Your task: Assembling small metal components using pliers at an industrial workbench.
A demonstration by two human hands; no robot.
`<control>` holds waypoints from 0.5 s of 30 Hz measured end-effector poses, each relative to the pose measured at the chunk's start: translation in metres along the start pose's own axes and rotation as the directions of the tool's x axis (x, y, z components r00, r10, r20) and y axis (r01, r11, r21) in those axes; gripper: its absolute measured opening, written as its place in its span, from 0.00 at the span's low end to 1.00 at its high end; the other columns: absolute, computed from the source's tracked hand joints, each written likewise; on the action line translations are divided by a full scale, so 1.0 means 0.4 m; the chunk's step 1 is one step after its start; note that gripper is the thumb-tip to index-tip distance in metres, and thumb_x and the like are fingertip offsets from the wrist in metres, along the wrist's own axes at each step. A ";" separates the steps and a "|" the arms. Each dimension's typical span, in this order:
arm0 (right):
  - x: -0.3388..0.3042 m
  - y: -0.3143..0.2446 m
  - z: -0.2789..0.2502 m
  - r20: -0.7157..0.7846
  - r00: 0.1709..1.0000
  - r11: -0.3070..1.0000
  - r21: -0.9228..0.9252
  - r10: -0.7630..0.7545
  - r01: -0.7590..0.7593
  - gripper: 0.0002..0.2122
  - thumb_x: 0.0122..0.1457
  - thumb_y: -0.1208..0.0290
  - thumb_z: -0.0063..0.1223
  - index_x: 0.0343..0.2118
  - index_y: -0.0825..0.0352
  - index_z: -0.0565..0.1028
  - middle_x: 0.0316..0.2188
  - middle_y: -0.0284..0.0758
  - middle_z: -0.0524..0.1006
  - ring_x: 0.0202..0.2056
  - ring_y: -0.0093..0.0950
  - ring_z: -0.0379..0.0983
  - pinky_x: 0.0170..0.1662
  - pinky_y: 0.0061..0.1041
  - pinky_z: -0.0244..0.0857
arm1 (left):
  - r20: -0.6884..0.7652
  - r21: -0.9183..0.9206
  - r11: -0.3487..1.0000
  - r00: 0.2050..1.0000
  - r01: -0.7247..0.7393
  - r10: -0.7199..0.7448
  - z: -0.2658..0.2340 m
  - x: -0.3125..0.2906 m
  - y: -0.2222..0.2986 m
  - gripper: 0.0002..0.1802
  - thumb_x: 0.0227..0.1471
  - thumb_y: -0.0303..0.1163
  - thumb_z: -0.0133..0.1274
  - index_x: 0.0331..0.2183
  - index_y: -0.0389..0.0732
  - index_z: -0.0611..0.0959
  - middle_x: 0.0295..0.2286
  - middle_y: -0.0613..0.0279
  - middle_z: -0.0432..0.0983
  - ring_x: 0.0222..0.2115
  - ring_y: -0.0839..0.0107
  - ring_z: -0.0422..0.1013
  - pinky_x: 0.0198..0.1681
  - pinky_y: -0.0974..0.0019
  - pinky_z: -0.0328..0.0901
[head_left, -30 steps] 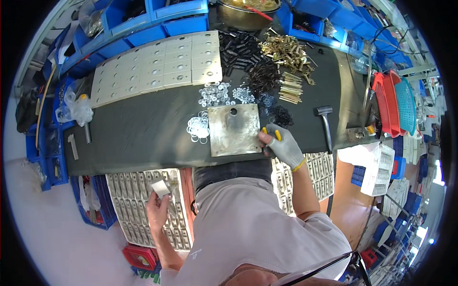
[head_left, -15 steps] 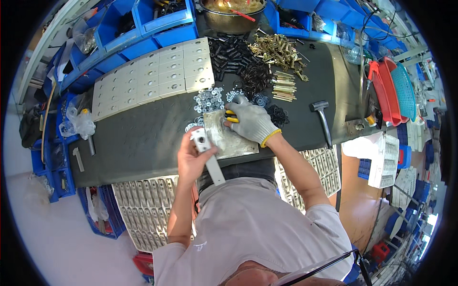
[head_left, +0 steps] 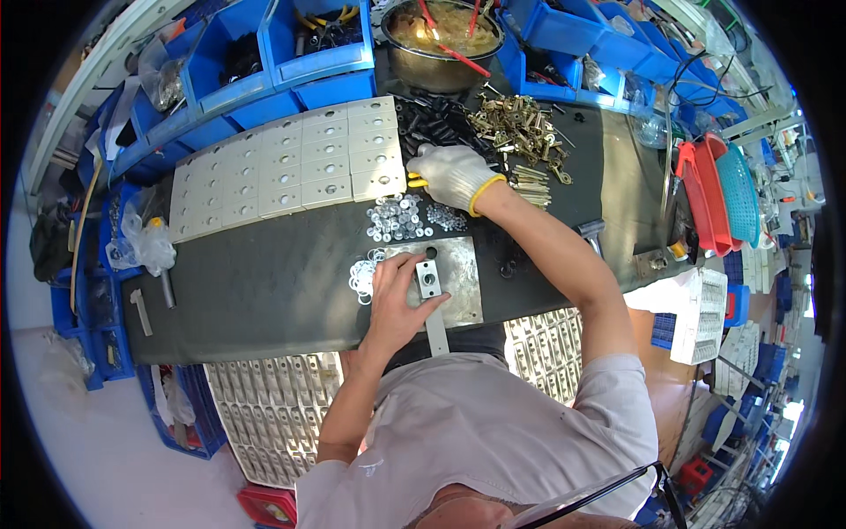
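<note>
My bare left hand [head_left: 398, 304] grips a silver metal fitting [head_left: 429, 280] between thumb and fingers. This is a small rectangular block with a round hole, and a flat strip hangs from it toward me. It is held over a worn metal plate [head_left: 464, 264] at the table's near edge. My right hand [head_left: 456, 175], in a whitish glove with a yellow cuff, is at the near side of a pile of black cylindrical parts [head_left: 427, 123]. Its fingers are curled, with yellow bits showing at them; what they hold is hidden.
Pale drilled plates [head_left: 282, 167] lie in rows at the left. Washers [head_left: 395, 219] and white rings [head_left: 363, 275] are near the metal plate. Brass-coloured hardware [head_left: 520, 128], a metal bowl [head_left: 441, 66] and blue bins [head_left: 317, 44] stand beyond. A hammer [head_left: 592, 231] lies right, partly behind my forearm.
My left hand has brought the fitting rightward, over the metal plate, and turned it more upright. My right hand has moved off that plate, away from me, to the black parts.
</note>
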State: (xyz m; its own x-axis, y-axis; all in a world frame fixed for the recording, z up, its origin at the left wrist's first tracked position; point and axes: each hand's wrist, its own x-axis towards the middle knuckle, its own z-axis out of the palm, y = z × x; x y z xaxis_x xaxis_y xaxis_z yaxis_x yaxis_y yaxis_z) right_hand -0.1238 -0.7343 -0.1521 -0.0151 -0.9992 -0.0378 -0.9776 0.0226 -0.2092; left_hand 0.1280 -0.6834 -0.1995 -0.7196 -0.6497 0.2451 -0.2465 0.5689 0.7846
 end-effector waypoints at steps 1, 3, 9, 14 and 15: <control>0.016 0.013 0.024 0.050 0.999 0.999 -0.033 -0.008 0.009 0.12 0.58 0.74 0.51 0.43 0.61 0.81 0.44 0.42 0.79 0.42 0.43 0.80 0.45 0.40 0.75 | -0.021 -0.021 1.000 1.000 0.000 -0.001 0.009 -0.002 -0.006 0.38 0.36 0.34 0.75 0.52 0.39 0.79 0.47 0.54 0.75 0.49 0.54 0.68 0.54 0.55 0.63; 0.021 0.019 0.040 0.094 0.995 0.998 -0.065 -0.022 0.028 0.11 0.58 0.74 0.51 0.43 0.62 0.80 0.41 0.41 0.79 0.43 0.43 0.79 0.46 0.41 0.74 | -0.035 -0.028 1.000 0.999 0.009 -0.010 0.015 -0.006 -0.010 0.40 0.35 0.34 0.75 0.53 0.39 0.79 0.46 0.53 0.75 0.48 0.53 0.69 0.53 0.56 0.64; -0.171 -0.058 -0.071 -0.130 0.991 0.899 0.432 -0.015 0.070 0.14 0.57 0.65 0.62 0.42 0.68 0.78 0.36 0.42 0.80 0.39 0.41 0.79 0.41 0.36 0.72 | -0.033 -0.042 0.998 0.999 -0.036 0.035 0.002 0.000 -0.022 0.39 0.37 0.35 0.75 0.53 0.38 0.78 0.47 0.54 0.76 0.48 0.53 0.69 0.53 0.55 0.62; -0.339 -0.152 -0.016 -0.067 0.983 0.564 0.825 0.168 -0.040 0.15 0.57 0.66 0.66 0.43 0.71 0.80 0.34 0.46 0.81 0.33 0.40 0.80 0.38 0.32 0.72 | 0.042 0.002 0.997 0.996 -0.073 0.073 0.003 0.017 -0.002 0.39 0.37 0.37 0.74 0.53 0.39 0.77 0.48 0.56 0.76 0.49 0.54 0.68 0.53 0.54 0.60; -0.346 -0.158 0.001 -0.087 0.979 0.599 0.799 0.182 -0.041 0.15 0.56 0.66 0.66 0.43 0.69 0.80 0.33 0.44 0.81 0.33 0.38 0.79 0.38 0.31 0.71 | 0.044 0.005 0.997 0.997 -0.071 0.071 0.005 0.017 -0.004 0.39 0.37 0.37 0.74 0.53 0.39 0.77 0.48 0.56 0.76 0.49 0.54 0.68 0.53 0.54 0.60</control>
State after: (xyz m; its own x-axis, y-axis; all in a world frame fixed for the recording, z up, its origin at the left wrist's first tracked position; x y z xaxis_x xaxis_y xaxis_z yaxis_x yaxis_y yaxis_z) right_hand -0.0597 -0.5974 -0.1341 -0.2110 -0.9774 0.0094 -0.4176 0.0814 -0.9050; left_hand 0.1221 -0.6879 -0.2000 -0.7629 -0.5851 0.2748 -0.1981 0.6163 0.7622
